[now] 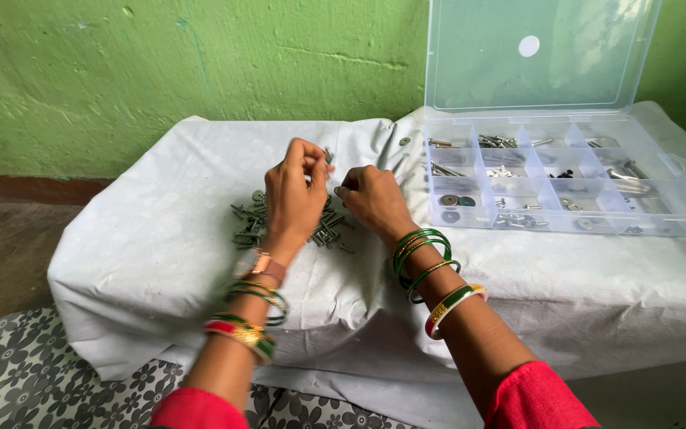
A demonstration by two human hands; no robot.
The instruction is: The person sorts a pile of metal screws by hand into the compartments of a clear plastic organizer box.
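Observation:
My left hand (295,195) is raised above a pile of screws (252,222) on a white cloth, its fingertips pinched on a small screw (329,156). My right hand (373,199) is close beside it, fingers curled, with a small washer-like piece (341,191) at its fingertips. Both wrists wear green, red and gold bangles; the left also has a watch. The pile is partly hidden behind my hands.
A clear plastic compartment box (676,208) with its lid up stands at the right, holding screws, washers and other small metal parts. White cloth (160,238) covers the low table. A green wall is behind; a floral mat (33,373) lies lower left.

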